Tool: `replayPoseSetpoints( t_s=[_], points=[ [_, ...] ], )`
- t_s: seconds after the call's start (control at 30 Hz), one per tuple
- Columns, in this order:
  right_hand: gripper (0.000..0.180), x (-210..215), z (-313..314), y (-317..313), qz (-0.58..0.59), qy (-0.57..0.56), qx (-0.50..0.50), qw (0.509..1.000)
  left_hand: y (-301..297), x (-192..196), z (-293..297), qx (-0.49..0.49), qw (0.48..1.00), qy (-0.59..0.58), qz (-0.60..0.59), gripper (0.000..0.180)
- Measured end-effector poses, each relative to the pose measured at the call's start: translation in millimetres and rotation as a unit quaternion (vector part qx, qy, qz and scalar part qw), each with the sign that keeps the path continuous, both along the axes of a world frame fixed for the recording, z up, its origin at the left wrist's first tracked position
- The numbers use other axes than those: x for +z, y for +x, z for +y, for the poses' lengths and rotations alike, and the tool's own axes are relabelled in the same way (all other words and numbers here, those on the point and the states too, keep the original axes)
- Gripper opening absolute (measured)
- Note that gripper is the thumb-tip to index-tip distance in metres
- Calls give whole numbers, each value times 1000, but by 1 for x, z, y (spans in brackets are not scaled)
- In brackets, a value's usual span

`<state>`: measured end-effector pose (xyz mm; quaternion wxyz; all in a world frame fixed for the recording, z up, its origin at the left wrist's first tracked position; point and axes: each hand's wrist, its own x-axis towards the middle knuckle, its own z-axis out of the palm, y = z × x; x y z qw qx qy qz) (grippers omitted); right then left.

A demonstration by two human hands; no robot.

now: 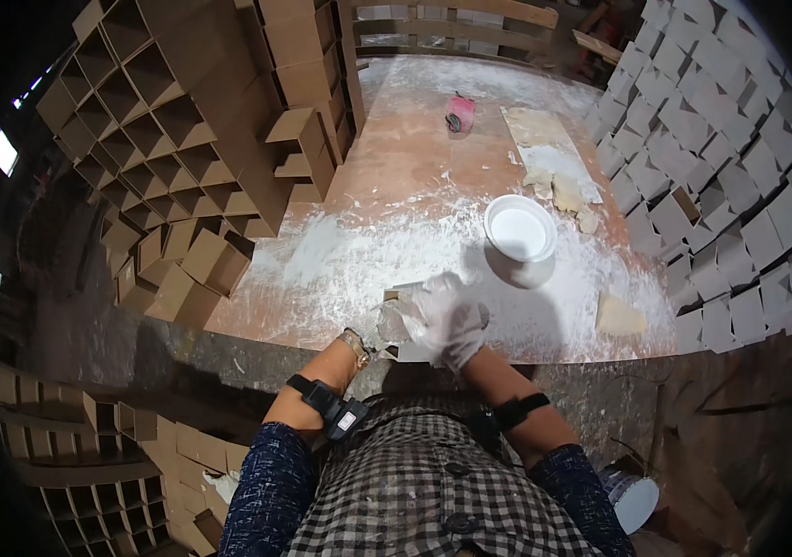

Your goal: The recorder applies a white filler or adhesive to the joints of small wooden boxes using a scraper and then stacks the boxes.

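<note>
Both gloved hands (433, 320) hold a small cardboard piece (405, 316) between them.

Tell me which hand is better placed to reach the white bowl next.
Right, probably: the right hand lies just below the white bowl, while the left hand sits farther left, holding the small cardboard piece.

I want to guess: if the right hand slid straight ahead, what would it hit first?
Probably the white bowl. The right hand points up and slightly right across the powdery table, though depth is unclear.

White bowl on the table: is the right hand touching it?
Apart. The head view shows a strip of powder-dusted table between the right hand and the white bowl, which sits farther back on the table.
</note>
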<state>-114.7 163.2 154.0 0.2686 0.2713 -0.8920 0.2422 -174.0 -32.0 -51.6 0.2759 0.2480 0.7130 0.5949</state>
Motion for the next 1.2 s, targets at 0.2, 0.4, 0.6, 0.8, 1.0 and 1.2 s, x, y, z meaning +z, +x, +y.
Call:
replayPoseSetpoints(
  t_s=[0.2,0.4,0.6,0.8,1.0,1.2],
  points=[
    [23,-31,50,74,-194,155,284,926,7,52,15,-15,987,-116,109,30],
    [19,17,59,31,-220,-272,145,925,11,81,30,37,915,-213,341,31],
    [34,-3,36,-10,-124,-36,39,991,16,99,52,59,866,-231,439,34],
    [26,-48,54,71,2,61,128,990,7,101,46,-16,905,-235,354,38],
    [29,14,67,44,86,-44,41,994,-11,114,53,-143,955,-182,188,39],
    [64,-20,34,4,-2,44,-32,999,-29,95,61,-80,945,-204,242,39]
  ],
)
